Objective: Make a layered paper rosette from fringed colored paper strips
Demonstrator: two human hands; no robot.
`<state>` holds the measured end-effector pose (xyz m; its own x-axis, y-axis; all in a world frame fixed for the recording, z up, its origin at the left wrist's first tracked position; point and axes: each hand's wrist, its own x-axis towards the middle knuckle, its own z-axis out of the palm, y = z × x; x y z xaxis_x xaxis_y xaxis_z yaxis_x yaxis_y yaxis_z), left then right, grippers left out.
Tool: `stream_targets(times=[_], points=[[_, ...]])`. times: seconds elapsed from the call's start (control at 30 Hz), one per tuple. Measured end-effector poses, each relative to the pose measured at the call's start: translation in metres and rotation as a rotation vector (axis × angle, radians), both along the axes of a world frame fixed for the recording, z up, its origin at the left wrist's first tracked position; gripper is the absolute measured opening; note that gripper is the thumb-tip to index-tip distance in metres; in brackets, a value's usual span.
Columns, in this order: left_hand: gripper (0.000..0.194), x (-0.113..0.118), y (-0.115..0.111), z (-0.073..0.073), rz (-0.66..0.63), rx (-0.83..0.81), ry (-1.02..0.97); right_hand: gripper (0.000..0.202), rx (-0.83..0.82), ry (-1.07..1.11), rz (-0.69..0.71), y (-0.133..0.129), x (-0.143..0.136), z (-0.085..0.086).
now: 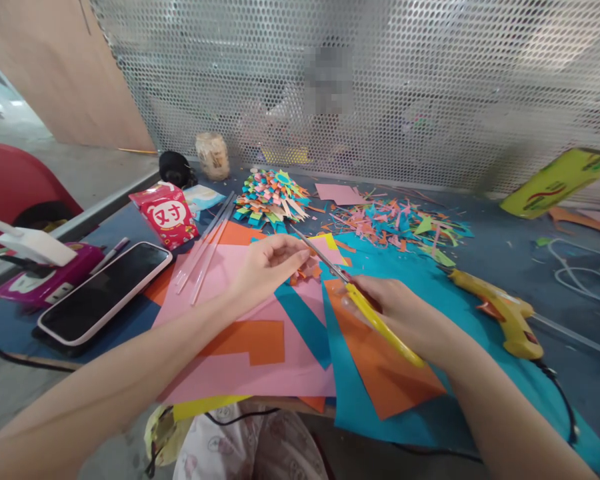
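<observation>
My right hand (pixel 393 300) grips yellow-handled scissors (pixel 367 310), their blades pointing up and left past the fingertips of my left hand. The fingers of my left hand (pixel 275 260) are curled with the thumb laid along them. A small cut piece of orange paper (pixel 307 274) shows just below those fingers and seems pinched there, partly hidden. Beneath both hands lie a pink sheet (pixel 240 373), a blue paper strip (pixel 305 327), an orange sheet (pixel 380 360) and a large blue sheet (pixel 405 267). An L-shaped orange scrap (pixel 260 340) rests on the pink sheet.
A layered paper cone (pixel 270 200) and a heap of paper clippings (pixel 395 223) are at the back. On the right lies a yellow glue gun (pixel 505 310) with its cable. Clear glue sticks (pixel 207 250), a phone (pixel 105 290), a red packet (pixel 165 213) and a purple power strip (pixel 75 270) are leftward.
</observation>
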<state>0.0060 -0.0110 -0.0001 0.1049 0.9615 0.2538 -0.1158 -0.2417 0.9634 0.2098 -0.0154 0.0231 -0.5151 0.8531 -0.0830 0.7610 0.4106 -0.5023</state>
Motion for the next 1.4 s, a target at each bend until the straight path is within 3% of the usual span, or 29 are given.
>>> stream_targets(times=[0.37,0.53,1.0,1.23,1.4], points=[[0.022,-0.0012,-0.0011,0.0035,0.138,0.025,-0.091,0.046,0.010,0.055,0.002,-0.0025,0.0004,0.0025],[0.029,0.0012,-0.0015,0.0027,0.107,-0.007,-0.174,0.043,0.013,0.032,0.021,-0.0044,-0.0012,0.0028],[0.026,0.0025,-0.0022,0.0019,0.003,0.027,-0.118,0.044,0.032,0.051,0.031,-0.0023,-0.0016,-0.0005],[0.026,0.0022,-0.0022,0.0043,0.032,0.028,-0.125,0.041,0.013,0.038,0.018,-0.0023,-0.0011,-0.0021],[0.024,0.0028,-0.0010,0.0016,-0.014,0.031,-0.159,0.040,0.010,0.047,0.030,-0.0027,-0.0010,-0.0020]])
